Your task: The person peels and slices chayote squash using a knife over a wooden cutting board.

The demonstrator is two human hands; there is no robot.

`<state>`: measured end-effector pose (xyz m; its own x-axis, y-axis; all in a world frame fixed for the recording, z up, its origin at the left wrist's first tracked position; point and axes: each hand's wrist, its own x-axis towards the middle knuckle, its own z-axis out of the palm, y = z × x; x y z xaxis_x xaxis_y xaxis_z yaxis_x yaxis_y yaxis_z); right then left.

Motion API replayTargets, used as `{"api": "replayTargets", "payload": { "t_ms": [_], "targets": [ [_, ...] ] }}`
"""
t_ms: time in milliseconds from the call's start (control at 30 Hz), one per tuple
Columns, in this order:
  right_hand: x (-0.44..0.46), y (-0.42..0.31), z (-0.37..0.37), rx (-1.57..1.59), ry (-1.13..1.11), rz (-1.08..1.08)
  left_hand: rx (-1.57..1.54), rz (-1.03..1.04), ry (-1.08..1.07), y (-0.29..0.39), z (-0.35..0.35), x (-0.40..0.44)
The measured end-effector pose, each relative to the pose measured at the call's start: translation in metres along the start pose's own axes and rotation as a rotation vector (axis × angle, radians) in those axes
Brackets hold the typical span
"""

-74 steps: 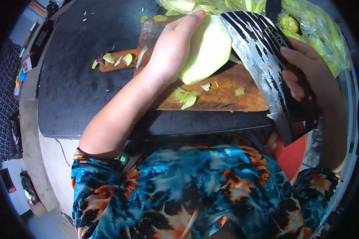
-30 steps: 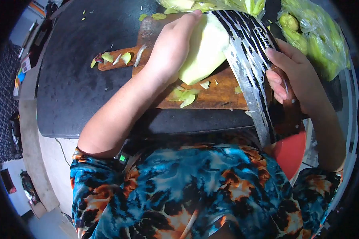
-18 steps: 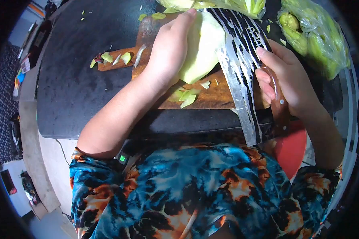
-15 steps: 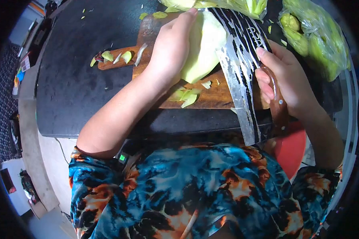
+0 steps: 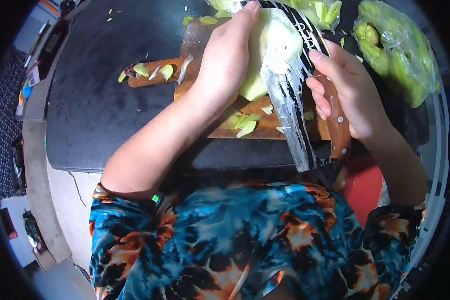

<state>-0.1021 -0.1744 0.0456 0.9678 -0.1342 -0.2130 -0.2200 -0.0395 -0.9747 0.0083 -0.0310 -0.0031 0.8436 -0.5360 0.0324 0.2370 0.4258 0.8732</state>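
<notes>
On my feed, the left hand [image 5: 224,61] has its fingers clamped on the pale vegetable [image 5: 256,86] over the cutting board [image 5: 268,121]; the right hand's [image 5: 352,90] grip the cleaver [image 5: 288,102] by the board's right end. Slicing seems in hand; the next move calls for a steady blade.

From here the knife blade [image 5: 287,102] looks like streaked metal, its handle [image 5: 337,117] smooth, glossy wood. The chopping board [image 5: 265,127] is wood, the bag [image 5: 404,55] shiny, crinkled plastic.

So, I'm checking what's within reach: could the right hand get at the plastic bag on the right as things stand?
Probably not right away: the right hand is holding the cleaver by its handle. Nothing large seems to lie between it and the plastic bag.
</notes>
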Motion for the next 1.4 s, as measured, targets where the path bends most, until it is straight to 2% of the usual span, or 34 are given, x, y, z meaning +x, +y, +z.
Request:
{"api": "replayTargets", "payload": {
  "t_ms": [67,167,267,367,467,600,700,800,900,933,967,1033,1100,1167,1200,1233,1267,1400],
  "targets": [
    [0.001,-0.003,-0.003,-0.016,-0.010,-0.031,-0.093,0.029,-0.030,0.001,0.002,0.000],
    [0.000,-0.007,-0.003,0.018,0.033,-0.037,0.014,-0.032,0.000,0.006,0.004,0.003],
    [0.002,-0.007,-0.004,0.067,-0.014,-0.063,-0.052,0.027,-0.091,0.000,0.000,0.005],
    [0.004,-0.004,-0.001,0.141,-0.064,0.001,-0.033,0.077,-0.064,0.000,-0.002,0.005],
    [0.004,-0.004,0.004,0.150,-0.072,-0.039,-0.239,0.010,-0.178,0.009,0.000,0.002],
    [0.006,-0.004,0.001,0.033,-0.042,-0.068,-0.020,0.051,-0.084,0.006,0.002,0.004],
    [0.008,-0.027,-0.020,-0.275,0.010,-0.002,0.168,0.005,-0.070,0.009,-0.003,0.007],
    [0.010,-0.031,-0.082,-0.308,0.205,-0.230,0.013,-0.100,0.029,0.009,-0.014,0.020],
    [0.016,-0.034,-0.146,-0.077,0.188,-0.428,-0.019,-0.018,-0.058,0.012,-0.013,0.018],
    [0.014,-0.033,-0.131,-0.065,0.186,-0.426,-0.041,-0.001,-0.076,0.014,-0.008,0.015],
    [0.013,-0.029,-0.106,-0.053,0.186,-0.426,-0.087,-0.019,0.008,0.014,0.002,0.013],
    [0.023,-0.035,-0.064,0.268,-0.379,-0.481,-0.134,-0.004,0.048,0.024,0.022,-0.004],
    [0.035,-0.039,-0.027,0.467,-0.737,-0.552,-0.158,0.042,0.017,0.030,0.025,-0.011],
    [0.042,-0.012,0.019,0.286,-0.304,-0.618,-0.017,0.201,0.025,0.032,0.028,-0.013],
    [0.045,-0.009,0.027,0.178,-0.205,-0.567,0.053,0.281,0.031,0.033,0.029,-0.015],
    [0.048,-0.011,0.025,0.140,-0.195,-0.517,-0.040,0.276,0.073,0.033,0.029,-0.014],
    [0.050,-0.011,0.027,0.131,-0.180,-0.479,-0.006,0.310,0.063,0.032,0.027,-0.012],
    [0.051,-0.012,0.027,0.361,-0.204,-0.333,-0.239,0.145,0.033,0.031,0.016,-0.003]
  ]
}}
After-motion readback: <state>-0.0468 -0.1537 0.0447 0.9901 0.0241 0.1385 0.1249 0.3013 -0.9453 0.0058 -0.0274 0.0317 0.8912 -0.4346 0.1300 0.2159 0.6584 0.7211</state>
